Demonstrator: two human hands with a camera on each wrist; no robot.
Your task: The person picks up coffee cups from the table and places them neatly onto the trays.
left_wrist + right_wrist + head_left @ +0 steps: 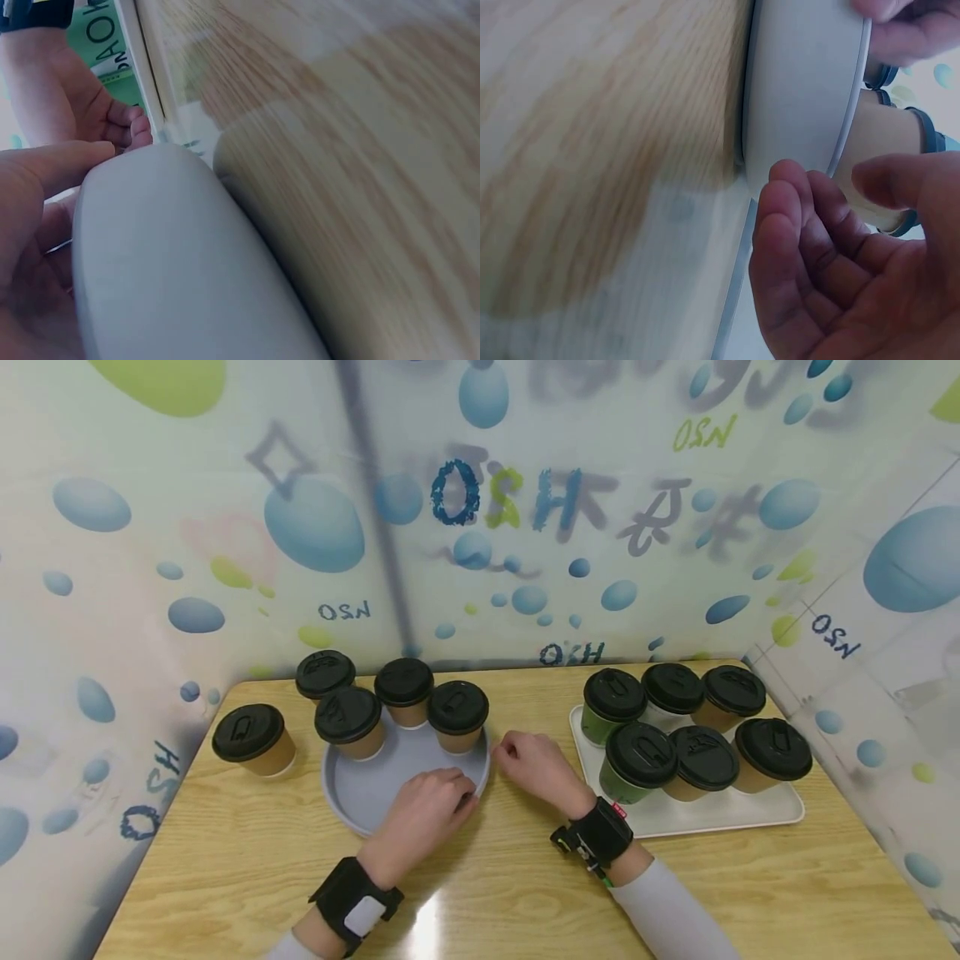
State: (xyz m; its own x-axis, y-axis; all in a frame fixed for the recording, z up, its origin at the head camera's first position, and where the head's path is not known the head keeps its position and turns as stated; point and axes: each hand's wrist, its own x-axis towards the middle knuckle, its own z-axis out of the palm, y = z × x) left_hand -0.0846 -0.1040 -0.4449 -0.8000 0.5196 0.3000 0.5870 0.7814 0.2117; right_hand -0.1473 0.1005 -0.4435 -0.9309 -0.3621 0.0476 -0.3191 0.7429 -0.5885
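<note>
A round grey tray (367,789) carries 3 brown paper cups with black lids, among them a front-left cup (351,722) and a right cup (458,717). Over the tray's front right side, my left hand (431,806) has its thumb and fingers at the rim; in the left wrist view the thumb meets the top of the tray wall (172,247). Just right of the same tray is my right hand (536,768), fingers loosely curled. Its fingertips (780,195) lie close by the outer wall in the right wrist view, thumb apart, holding nothing.
On the right, a cream rectangular tray (712,818) holds several black-lidded cups, including a green cup (628,768). One brown cup (258,742) stands on the wooden table (225,860) at the left, another lidded cup (325,673) behind the round tray. A patterned curtain (480,585) encloses the table.
</note>
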